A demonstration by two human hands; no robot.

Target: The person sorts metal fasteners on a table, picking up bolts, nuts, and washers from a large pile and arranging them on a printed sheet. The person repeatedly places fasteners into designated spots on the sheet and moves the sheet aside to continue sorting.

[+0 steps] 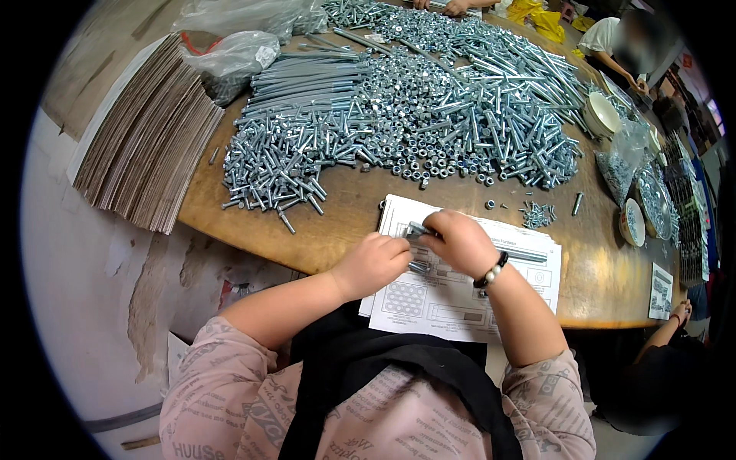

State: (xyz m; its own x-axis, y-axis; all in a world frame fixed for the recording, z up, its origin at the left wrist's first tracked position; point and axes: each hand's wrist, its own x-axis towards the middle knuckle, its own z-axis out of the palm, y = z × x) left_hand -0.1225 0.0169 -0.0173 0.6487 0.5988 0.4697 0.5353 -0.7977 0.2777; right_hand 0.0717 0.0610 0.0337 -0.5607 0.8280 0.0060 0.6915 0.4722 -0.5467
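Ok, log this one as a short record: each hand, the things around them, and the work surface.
Left hand: fingers curled over the sheets; grip contents unclear
Right hand: pinching a silvery metal piece
Under hands: printed sheets
Surface: brown table
Beyond: heaped bolts, nuts, long rods
Right of sheets: small screws, pale bowl
Far left: brown flat stack

Workroom seen from above: a broad brown wooden table (341, 226), its near edge bowed by the lens, with a worn, glossy top. To the left, pale floor (77, 261) bears brown, peeling-looking patches (146, 322); farther up, the ground turns duller and browner. A bright violet-white patch (715, 113), source unclear, marks the far right.
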